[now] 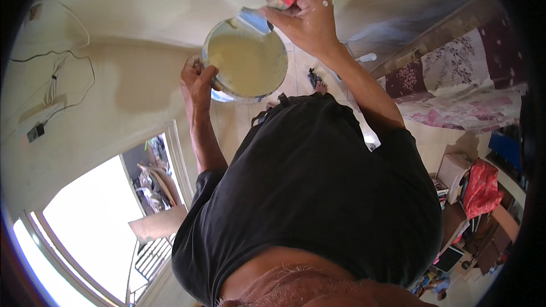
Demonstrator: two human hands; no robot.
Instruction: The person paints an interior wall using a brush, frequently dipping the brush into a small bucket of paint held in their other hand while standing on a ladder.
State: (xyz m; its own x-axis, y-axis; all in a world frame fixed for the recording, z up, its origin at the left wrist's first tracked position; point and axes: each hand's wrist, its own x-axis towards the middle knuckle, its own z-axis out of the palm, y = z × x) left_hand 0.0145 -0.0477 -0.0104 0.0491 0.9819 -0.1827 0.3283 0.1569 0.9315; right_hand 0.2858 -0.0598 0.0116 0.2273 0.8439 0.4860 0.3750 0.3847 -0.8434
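Bowl (247, 62) of pale paste gripped at its rim by left hand (196, 82), right hand (304, 20) pinching a scraper (259, 18) above.

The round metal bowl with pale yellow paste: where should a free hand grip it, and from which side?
Best at the rim of the bowl, from the person's left, where the left hand clamps it now. The right hand works a red-handled blade on the opposite rim, so that side is probably blocked.
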